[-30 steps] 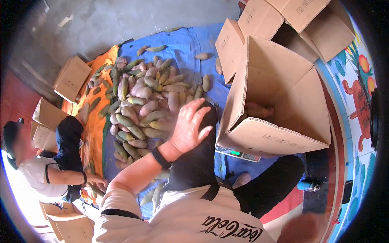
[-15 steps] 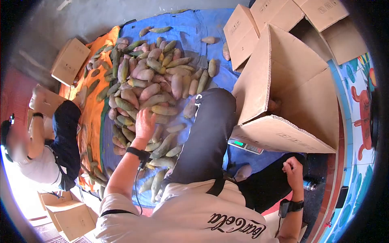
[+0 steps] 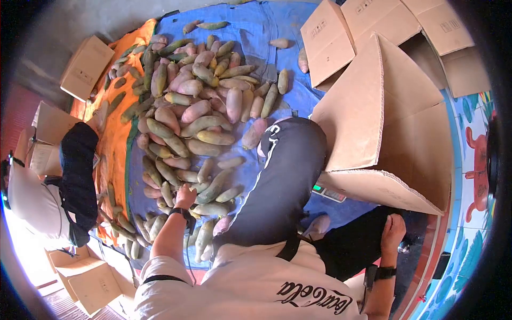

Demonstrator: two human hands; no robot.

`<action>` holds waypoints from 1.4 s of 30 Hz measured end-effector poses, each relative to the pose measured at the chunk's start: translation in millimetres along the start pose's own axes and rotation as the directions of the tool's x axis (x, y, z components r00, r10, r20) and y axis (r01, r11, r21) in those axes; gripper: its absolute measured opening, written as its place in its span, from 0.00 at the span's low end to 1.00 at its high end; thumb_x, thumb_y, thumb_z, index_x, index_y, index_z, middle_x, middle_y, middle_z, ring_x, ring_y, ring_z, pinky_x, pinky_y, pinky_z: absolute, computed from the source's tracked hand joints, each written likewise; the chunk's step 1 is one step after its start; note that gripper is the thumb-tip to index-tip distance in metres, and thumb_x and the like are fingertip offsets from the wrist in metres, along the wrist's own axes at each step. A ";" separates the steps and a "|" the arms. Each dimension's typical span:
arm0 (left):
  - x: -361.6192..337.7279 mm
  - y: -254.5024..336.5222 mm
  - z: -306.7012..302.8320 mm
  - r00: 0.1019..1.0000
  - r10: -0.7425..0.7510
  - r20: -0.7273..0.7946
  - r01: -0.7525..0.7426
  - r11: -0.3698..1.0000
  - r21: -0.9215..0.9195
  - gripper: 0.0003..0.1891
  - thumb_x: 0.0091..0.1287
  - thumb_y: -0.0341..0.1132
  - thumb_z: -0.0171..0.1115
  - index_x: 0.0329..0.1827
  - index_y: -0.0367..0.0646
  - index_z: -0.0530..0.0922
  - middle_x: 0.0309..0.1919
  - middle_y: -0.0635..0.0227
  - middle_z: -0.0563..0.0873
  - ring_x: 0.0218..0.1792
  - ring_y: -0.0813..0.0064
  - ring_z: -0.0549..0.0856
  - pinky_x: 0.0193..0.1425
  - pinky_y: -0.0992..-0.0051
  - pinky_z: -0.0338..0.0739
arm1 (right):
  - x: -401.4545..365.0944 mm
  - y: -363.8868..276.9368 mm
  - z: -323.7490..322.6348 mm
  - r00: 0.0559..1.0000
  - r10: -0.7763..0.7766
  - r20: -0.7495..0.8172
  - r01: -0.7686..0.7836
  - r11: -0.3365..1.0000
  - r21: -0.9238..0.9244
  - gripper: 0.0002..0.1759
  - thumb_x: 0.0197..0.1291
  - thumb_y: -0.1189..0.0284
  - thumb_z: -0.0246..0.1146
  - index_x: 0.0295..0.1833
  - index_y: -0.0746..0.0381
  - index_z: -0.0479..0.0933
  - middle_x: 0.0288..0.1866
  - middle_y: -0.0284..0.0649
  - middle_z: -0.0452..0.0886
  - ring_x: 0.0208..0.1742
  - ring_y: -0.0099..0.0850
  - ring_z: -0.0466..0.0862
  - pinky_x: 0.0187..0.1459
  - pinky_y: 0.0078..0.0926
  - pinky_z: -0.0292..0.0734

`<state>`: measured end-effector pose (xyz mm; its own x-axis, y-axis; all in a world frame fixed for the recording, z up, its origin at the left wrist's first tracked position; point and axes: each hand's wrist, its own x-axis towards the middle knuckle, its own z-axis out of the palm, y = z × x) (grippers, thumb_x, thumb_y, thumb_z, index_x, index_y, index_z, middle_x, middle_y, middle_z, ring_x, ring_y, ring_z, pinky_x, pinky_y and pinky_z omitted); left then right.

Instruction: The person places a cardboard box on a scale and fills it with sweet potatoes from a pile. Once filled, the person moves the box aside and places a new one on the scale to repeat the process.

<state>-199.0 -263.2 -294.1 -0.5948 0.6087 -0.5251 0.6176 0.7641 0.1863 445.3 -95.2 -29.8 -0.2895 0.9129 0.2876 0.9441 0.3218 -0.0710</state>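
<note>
Long green-and-pink radishes lie heaped on a blue sheet. My left hand is down at the near side of the heap. Its fingers are curled against a radish, their tips partly hidden among the pieces. My right hand rests on my right knee, fingers curled in, with nothing seen in it. A large open carton stands to the right of my left leg, and the inside of it is mostly hidden by its flaps.
Under the carton, part of a scale shows a green display. More cartons stand at the back right. On the left, a co-worker sits by an orange sheet with radishes on it. Another open carton is at the lower left.
My left hand has moved down and toward me, from above the middle of the heap to its near side, and its fingers have curled. My right hand has settled lower on the knee.
</note>
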 end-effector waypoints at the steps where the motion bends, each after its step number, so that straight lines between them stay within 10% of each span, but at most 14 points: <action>1: 2.7 -1.5 5.8 1.000 0.004 0.008 -0.004 1.000 -0.014 0.28 0.61 0.47 0.61 0.60 0.39 0.71 0.54 0.47 0.78 0.58 0.51 0.76 0.63 0.59 0.70 | -0.3 0.8 -0.1 1.000 -0.003 0.002 0.003 1.000 -0.004 0.03 0.61 0.77 0.59 0.39 0.65 0.74 0.35 0.48 0.78 0.38 0.48 0.79 0.40 0.42 0.74; 15: 31.5 57.5 26.1 0.968 -0.027 0.248 0.018 0.999 0.037 0.28 0.60 0.38 0.57 0.66 0.67 0.72 0.72 0.49 0.55 0.67 0.47 0.66 0.71 0.59 0.64 | 0.1 0.2 3.9 0.996 0.066 -0.059 -0.067 0.998 -0.012 0.13 0.61 0.79 0.56 0.53 0.66 0.72 0.38 0.49 0.77 0.37 0.44 0.79 0.41 0.37 0.75; 22: 60.2 51.4 45.0 0.958 0.107 0.267 -0.143 0.982 0.120 0.22 0.61 0.39 0.55 0.61 0.58 0.77 0.61 0.51 0.76 0.63 0.51 0.70 0.66 0.62 0.68 | 5.2 -6.1 0.6 0.990 0.141 0.013 -0.141 0.990 -0.004 0.12 0.59 0.80 0.56 0.50 0.67 0.72 0.43 0.50 0.79 0.44 0.50 0.79 0.47 0.41 0.74; 25: 53.9 61.6 37.2 0.988 0.140 0.059 -0.145 0.986 0.079 0.15 0.59 0.38 0.55 0.49 0.53 0.82 0.44 0.59 0.86 0.56 0.54 0.74 0.61 0.64 0.71 | 7.1 -10.5 -0.6 0.993 0.115 -0.010 -0.115 0.993 0.009 0.13 0.58 0.81 0.56 0.49 0.67 0.72 0.43 0.50 0.79 0.45 0.50 0.78 0.47 0.42 0.74; 36: 38.5 94.4 -23.0 0.978 0.203 -0.041 -0.196 0.845 -0.498 0.15 0.63 0.41 0.59 0.52 0.52 0.81 0.44 0.55 0.85 0.48 0.54 0.83 0.53 0.63 0.76 | 10.5 -21.2 -3.0 0.992 0.101 -0.077 -0.097 0.994 0.045 0.11 0.60 0.80 0.56 0.49 0.67 0.72 0.39 0.50 0.77 0.39 0.49 0.78 0.43 0.42 0.74; 42: -55.1 189.0 -142.2 0.871 0.318 -0.375 -0.491 0.599 -0.632 0.16 0.66 0.34 0.61 0.54 0.37 0.77 0.39 0.69 0.82 0.39 0.81 0.77 0.47 0.79 0.73 | 6.9 -20.9 0.7 0.977 0.151 -0.151 -0.130 0.981 0.141 0.12 0.58 0.81 0.58 0.49 0.67 0.72 0.35 0.50 0.76 0.37 0.49 0.77 0.41 0.43 0.72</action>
<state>-122.7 -122.0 -111.9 -0.5147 0.8530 -0.0864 0.3367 0.2937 0.8946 423.4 -95.4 -27.0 -0.1161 0.9026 0.4146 0.9421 0.2323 -0.2420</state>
